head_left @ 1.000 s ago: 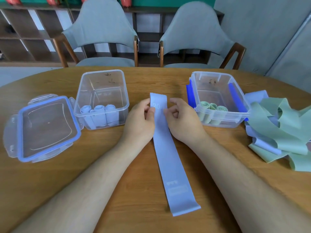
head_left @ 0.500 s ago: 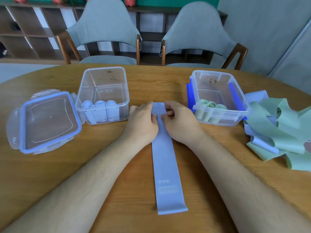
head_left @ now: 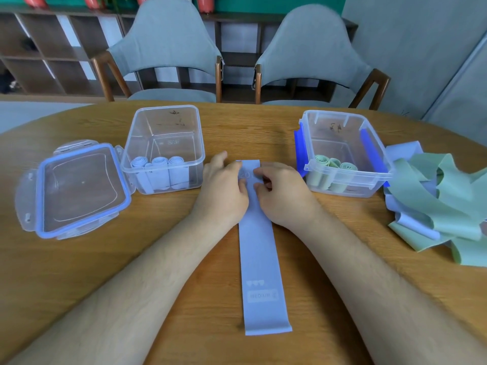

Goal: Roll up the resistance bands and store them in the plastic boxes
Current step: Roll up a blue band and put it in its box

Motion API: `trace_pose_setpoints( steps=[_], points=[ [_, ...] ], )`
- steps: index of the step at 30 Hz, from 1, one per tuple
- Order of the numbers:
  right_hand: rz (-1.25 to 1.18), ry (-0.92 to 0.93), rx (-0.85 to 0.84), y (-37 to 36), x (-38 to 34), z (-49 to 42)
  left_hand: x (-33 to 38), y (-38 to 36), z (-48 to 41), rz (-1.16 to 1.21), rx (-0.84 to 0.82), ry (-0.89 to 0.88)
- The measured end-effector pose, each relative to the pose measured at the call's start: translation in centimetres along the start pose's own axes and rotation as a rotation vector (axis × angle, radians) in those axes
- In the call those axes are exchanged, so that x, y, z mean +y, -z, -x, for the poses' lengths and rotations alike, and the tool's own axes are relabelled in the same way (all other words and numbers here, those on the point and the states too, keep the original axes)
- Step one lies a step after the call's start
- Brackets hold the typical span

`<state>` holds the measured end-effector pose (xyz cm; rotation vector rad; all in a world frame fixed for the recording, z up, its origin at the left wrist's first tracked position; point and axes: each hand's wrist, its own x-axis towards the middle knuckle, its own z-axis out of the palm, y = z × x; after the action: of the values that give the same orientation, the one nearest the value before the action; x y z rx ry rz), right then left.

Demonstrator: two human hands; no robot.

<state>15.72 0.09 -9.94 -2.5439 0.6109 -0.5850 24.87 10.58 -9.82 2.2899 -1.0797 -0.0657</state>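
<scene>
from the head view, found a blue band (head_left: 259, 259) stretched flat on the table (head_left: 79, 272), running lengthwise from close to the person out toward the boxes, with "medium" printed by its near end and pale digits at the far end. saw the left grip (head_left: 224, 191) set on the band's far end from the left side, fingers curled, thumb and forefinger pinching that edge. saw the right grip (head_left: 282, 193) opposite, on the right side, fingers likewise curled down onto the same end and nipping it. read both as closed on the band, knuckles close together above it. could not tell whether any turn of a roll had formed beneath the fingers.

noted a clear left box (head_left: 166, 107) just beside the left grip, lidless, holding three blue rolls (head_left: 158, 172) stood on end along its near wall. spotted a blue-rimmed lid (head_left: 76, 188) lying flat on the table just beside that box, farther left. noted a clear right box (head_left: 334, 113) near the right grip, blue latches hanging at both sides, with green rolls (head_left: 332, 167) upright against its near wall. found a loose pile (head_left: 442, 204) of green and blue bands heaped on the table just right of that box, touching it or nearly so. made out two grey chairs (head_left: 168, 43) with wooden arms behind the table, and dark shelving (head_left: 52, 48) along the back wall.
</scene>
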Motion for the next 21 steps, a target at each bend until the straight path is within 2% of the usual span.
trace_pose_setpoints(
  steps=[4, 7, 11, 15, 19, 21],
  points=[
    [0.136, 0.049, -0.045, -0.1, -0.4, 0.2, 0.0, -0.4, 0.2, -0.049, -0.046, -0.055],
    [0.206, 0.08, -0.017, -0.1, -1.0, 0.5, 0.0, -0.6, 0.4, -0.109, -0.014, -0.06],
    [0.356, 0.03, -0.132, 0.3, -1.6, 0.5, 0.5, -0.5, 0.9, -0.162, 0.021, -0.038],
    [0.212, 0.096, -0.079, 0.3, -1.8, 0.8, 0.7, 0.1, 1.0, -0.076, -0.045, -0.035],
    [0.128, -0.063, -0.049, 0.7, -1.8, 0.9, 0.7, 0.2, 1.3, -0.089, 0.009, -0.005],
    [0.082, -0.097, -0.051, 0.9, -1.8, 1.0, 0.7, 0.1, 1.3, -0.046, -0.013, -0.021]
  ],
)
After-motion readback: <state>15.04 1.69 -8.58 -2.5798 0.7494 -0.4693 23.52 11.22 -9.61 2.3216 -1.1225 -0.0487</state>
